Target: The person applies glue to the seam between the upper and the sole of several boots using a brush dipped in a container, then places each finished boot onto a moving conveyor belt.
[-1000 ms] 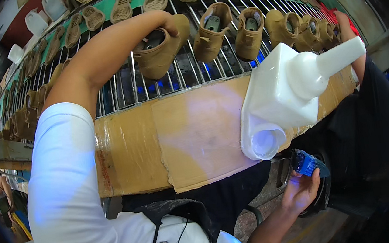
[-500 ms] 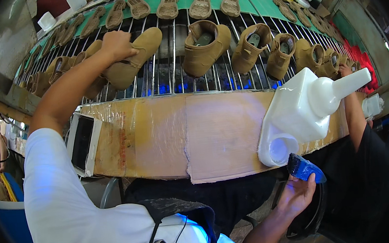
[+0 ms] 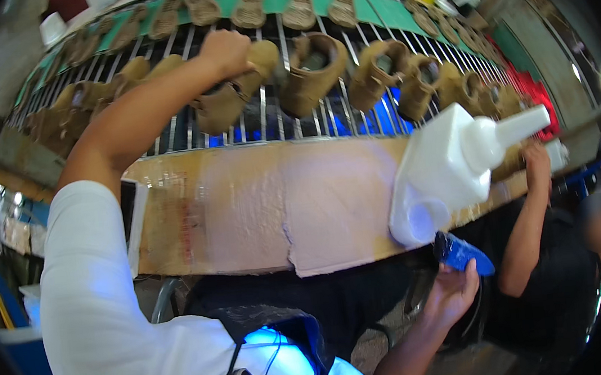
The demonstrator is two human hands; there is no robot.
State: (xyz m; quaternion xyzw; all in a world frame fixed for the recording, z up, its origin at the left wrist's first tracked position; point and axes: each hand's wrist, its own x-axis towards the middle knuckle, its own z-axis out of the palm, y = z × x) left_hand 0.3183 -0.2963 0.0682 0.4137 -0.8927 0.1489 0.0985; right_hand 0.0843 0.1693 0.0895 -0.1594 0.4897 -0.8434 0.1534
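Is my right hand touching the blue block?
Touching. The head view shows the right hand holding the blue block, thumb and fingers against its lower edge.

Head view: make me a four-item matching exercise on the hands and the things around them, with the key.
1. Left hand
2. Spouted container
3. Right hand
4. Soles

A. In a row on the green strip
B. At a tan shoe
C. White
D. Holding a blue block-like piece

Pairs: 1-B; 2-C; 3-D; 4-A
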